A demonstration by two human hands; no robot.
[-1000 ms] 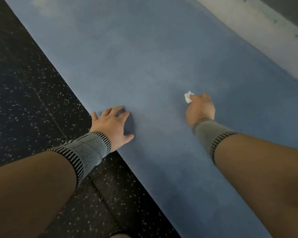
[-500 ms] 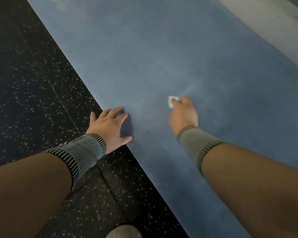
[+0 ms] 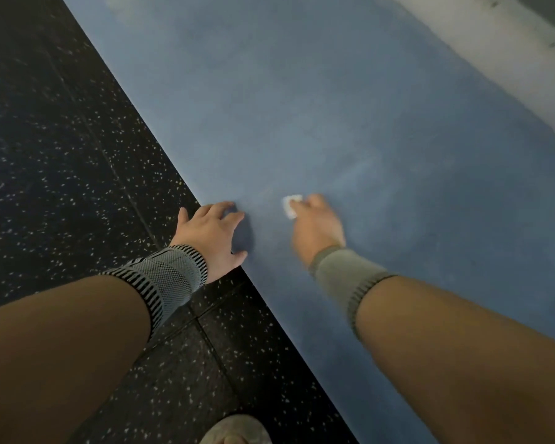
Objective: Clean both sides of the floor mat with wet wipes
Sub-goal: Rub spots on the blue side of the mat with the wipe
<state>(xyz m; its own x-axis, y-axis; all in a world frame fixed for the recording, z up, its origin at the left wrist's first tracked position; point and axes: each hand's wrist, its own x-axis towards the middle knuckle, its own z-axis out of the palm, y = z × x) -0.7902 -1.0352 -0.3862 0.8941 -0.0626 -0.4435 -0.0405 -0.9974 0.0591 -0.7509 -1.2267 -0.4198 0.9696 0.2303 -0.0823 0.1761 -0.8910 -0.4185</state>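
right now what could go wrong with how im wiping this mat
The wet wipe is a small wad under the right hand, so patches of the floor mat may get missed. The left hand pins only the mat's edge, so it might slide on the speckled floor.

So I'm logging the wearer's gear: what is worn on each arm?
The left hand has a grey mesh-knit wrist band with black-and-white striped edges. The right hand has a plain grey-olive ribbed band. Forearms are otherwise bare.

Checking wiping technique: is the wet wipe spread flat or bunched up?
Bunched: only a small white wad of the wet wipe shows at the right hand's fingertips on the floor mat.
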